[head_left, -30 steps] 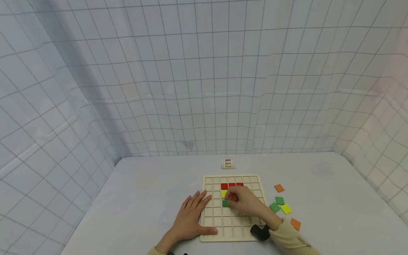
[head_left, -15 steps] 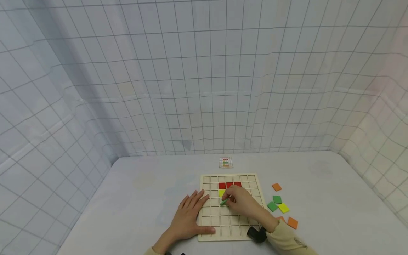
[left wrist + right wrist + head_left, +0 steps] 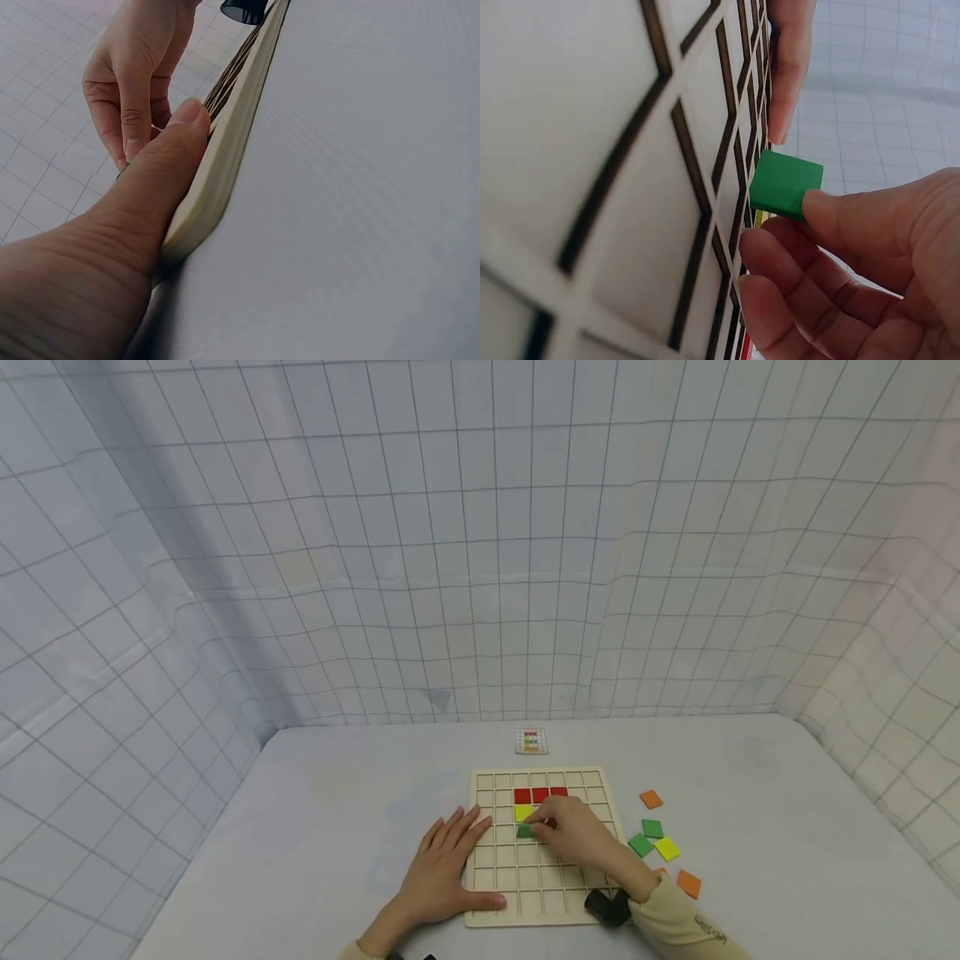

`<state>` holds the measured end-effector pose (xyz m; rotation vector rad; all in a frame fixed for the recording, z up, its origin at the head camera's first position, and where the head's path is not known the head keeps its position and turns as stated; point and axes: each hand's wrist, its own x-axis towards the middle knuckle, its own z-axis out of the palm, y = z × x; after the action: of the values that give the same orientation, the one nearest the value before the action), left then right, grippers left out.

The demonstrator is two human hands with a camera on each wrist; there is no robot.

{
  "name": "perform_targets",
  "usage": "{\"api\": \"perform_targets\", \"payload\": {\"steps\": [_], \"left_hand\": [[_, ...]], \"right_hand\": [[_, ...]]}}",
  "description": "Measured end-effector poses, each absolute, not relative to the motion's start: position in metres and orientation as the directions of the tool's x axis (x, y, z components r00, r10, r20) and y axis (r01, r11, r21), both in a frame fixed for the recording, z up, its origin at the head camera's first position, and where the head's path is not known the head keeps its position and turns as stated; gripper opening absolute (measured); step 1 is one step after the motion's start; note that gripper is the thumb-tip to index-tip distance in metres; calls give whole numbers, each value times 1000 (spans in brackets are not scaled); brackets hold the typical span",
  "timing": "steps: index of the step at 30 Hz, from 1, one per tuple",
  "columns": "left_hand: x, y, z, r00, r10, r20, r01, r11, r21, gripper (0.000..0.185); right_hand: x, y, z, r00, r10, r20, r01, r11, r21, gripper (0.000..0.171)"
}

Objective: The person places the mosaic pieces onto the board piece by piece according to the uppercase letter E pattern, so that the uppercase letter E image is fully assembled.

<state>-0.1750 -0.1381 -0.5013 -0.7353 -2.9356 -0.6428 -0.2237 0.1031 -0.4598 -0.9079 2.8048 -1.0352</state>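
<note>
Pale wood makes up the square grid board [image 3: 545,860], a flat tray cut into small square cells by thin raised ribs, lying on a smooth grey-white tabletop [image 3: 337,827]. On this board, the right hand [image 3: 576,835] pinches a small green square tile [image 3: 526,831] between thumb and fingertips; in the right wrist view the tile [image 3: 786,184] stands tilted on one edge against the ribs, not lying flat in a cell. It sits just below a yellow square tile [image 3: 522,812], which lies under a row of three red square tiles [image 3: 540,795] near the board's far edge.

At the board's left edge rests the left hand [image 3: 444,872], fingers straight and spread on the table and wood, with the thumb [image 3: 174,154] pressed along the board's rounded near corner; it grips nothing.

Right of the board, well clear of its edge, loose matte tiles lie scattered: two green [image 3: 647,837], one yellow [image 3: 667,849] and two orange [image 3: 651,799]. Beyond the board's far edge lies a small printed pattern card [image 3: 531,741]. Most cells in the board's near half stand bare, and open tabletop stretches to its left. Soft gridded cloth walls [image 3: 480,543] enclose the table.
</note>
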Motion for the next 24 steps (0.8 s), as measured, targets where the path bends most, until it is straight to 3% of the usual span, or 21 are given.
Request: {"api": "perform_targets", "payload": {"steps": [13, 24], "left_hand": [[-175, -137, -500, -884, 439, 159, 465, 802, 374, 105], [-175, -137, -502, -883, 441, 163, 469, 805, 364, 105]], "right_hand": [[-229, 104, -461, -870, -447, 209, -472, 629, -618, 6], [-226, 107, -456, -843, -514, 157, -502, 647, -574, 4]]}}
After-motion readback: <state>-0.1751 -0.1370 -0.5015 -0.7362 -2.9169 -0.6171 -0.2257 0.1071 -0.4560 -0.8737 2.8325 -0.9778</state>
